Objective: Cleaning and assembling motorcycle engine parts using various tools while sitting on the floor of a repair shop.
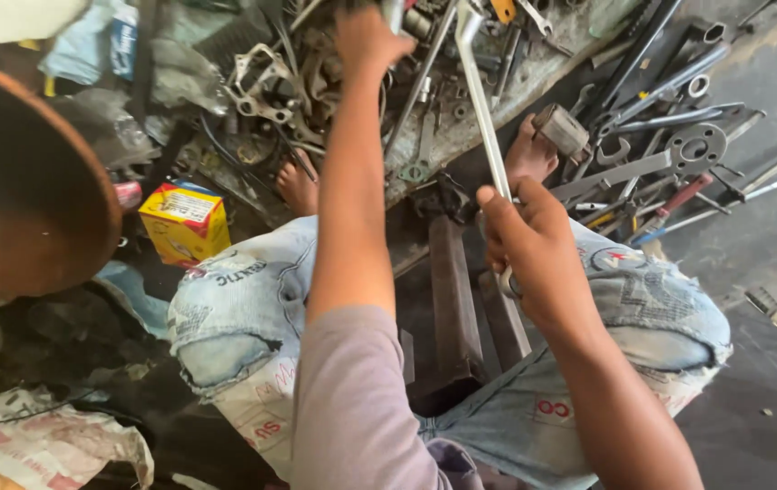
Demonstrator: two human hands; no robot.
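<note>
Cluttered workshop floor: right hand (534,238) grips a long metal rod (482,109), left hand (366,38), grip unclear, reaches into scrap parts (270,77); sharp edges could cut fingers.

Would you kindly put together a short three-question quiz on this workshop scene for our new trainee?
1. True or false: the right hand grips a long silver metal rod.
2. Where does the left hand reach? A) into the pile of metal parts B) to the yellow box C) to the flange
3. Fill in: the person's feet are ____.

Key: 1 true; 2 A; 3 bare.
</note>
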